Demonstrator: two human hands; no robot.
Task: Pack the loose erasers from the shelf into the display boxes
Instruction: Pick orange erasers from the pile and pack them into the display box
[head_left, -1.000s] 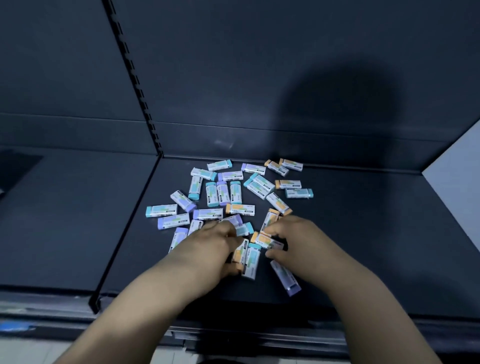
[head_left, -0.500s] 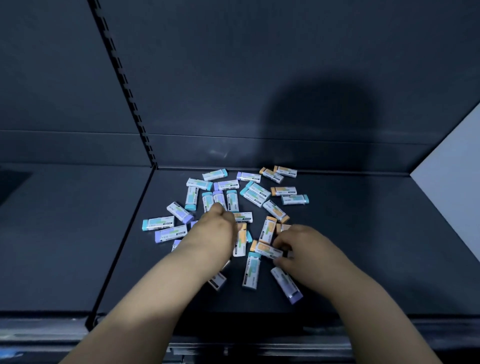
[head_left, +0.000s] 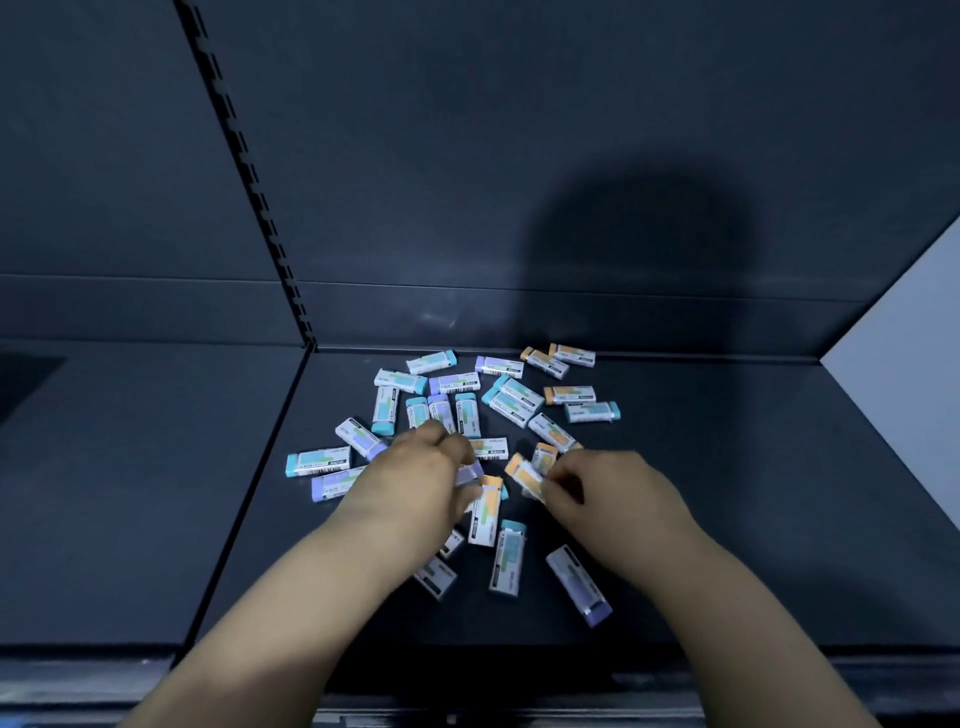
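Several loose erasers (head_left: 511, 399) in white sleeves with teal, purple or orange ends lie scattered on the dark shelf (head_left: 727, 519). My left hand (head_left: 415, 473) is over the middle of the pile, its fingers curled round a purple-ended eraser (head_left: 470, 473). My right hand (head_left: 597, 486) pinches an orange-ended eraser (head_left: 524, 474) just to the right of it. An orange eraser (head_left: 485, 512), a teal one (head_left: 508, 558) and a purple one (head_left: 579, 584) lie near the front between my forearms. No display box is in view.
A slotted upright (head_left: 249, 176) and a seam split the shelf into a left bay (head_left: 130, 493) and the right bay with the erasers. The dark back panel (head_left: 519, 156) rises behind. A pale wall (head_left: 904, 384) stands at the right. The shelf's front edge (head_left: 519, 670) runs below my forearms.
Both hands moved slightly toward the pile's middle. My left hand curled round a purple-ended eraser and my right hand lifted an orange-ended one off the shelf.
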